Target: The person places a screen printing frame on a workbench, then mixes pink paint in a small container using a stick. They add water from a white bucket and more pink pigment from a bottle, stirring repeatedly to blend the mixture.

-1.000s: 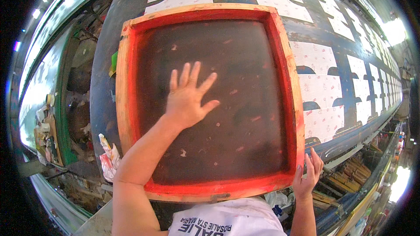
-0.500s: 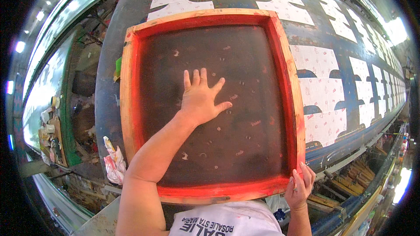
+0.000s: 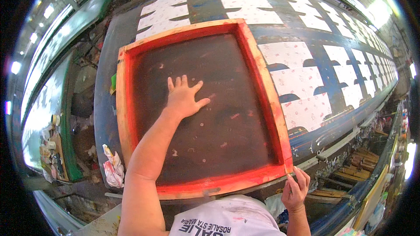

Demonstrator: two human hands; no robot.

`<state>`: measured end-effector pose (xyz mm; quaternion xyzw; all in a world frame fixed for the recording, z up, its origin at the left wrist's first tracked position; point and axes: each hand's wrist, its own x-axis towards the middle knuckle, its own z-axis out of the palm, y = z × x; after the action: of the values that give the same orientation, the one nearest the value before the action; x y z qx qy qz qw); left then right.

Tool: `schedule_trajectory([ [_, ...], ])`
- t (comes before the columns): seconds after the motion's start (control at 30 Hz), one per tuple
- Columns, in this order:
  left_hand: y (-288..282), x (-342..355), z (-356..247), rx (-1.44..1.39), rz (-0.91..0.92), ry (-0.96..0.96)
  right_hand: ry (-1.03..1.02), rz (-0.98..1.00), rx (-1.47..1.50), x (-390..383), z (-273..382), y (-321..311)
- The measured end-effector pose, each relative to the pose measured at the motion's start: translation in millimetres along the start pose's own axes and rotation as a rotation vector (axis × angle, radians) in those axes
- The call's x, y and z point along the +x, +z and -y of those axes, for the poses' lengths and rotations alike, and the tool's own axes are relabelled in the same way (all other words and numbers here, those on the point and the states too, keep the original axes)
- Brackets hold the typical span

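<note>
— Red paint is covering the wooden frame (image 3: 258, 83), isn't it? Where is that frame lying?

— It is lying flat on the long desk (image 3: 105, 105), tilted a little against the desk's run, and its dark mesh (image 3: 218, 118) is filling the whole inside.

— What are the hands doing?

— The left hand (image 3: 183, 98) is pressing flat on the mesh, fingers spread wide, so its grip is holding nothing. The right hand (image 3: 295, 190) is touching the frame's near right corner, fingers curled at the edge; whether they are actually closing on the wood, I cannot tell.

— What is lying around it?

— White cloth pieces (image 3: 302, 89) with a small pattern are sitting in rows on the desk, just beside the frame's right side and beyond its far end. A crumpled, paint-stained rag (image 3: 113, 166) is hanging at the desk's left edge near the forearm. A green scrap (image 3: 113, 81) is peeking out at the frame's left side.

— Is anything getting in the way?

— The left forearm is crossing the near rail and covering part of the mesh. The person's white shirt (image 3: 227, 220) is hiding the desk's near edge.
</note>
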<state>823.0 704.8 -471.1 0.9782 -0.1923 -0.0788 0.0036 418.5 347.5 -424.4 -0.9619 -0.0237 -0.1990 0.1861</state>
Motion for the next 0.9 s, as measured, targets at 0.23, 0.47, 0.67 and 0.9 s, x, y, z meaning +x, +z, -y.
schedule_trajectory([
  [0.23,-3.4,-5.8,-5.3,-0.020,-0.049,-0.002,0.003,-0.183,-0.017,-45.5,-41.8,-41.6],
  [0.47,4.2,10.5,-37.9,-0.447,-0.358,-0.103,0.161,-0.419,-0.148,-140.0,-147.8,-121.0],
  [0.67,-8.2,14.0,-178.4,-0.562,-0.709,0.010,0.406,-0.648,-0.235,-226.1,-237.4,-202.5],
  [0.9,-18.6,66.3,-381.4,-0.455,-0.649,0.263,0.552,-0.844,-0.297,-274.4,-326.7,-282.2],
])
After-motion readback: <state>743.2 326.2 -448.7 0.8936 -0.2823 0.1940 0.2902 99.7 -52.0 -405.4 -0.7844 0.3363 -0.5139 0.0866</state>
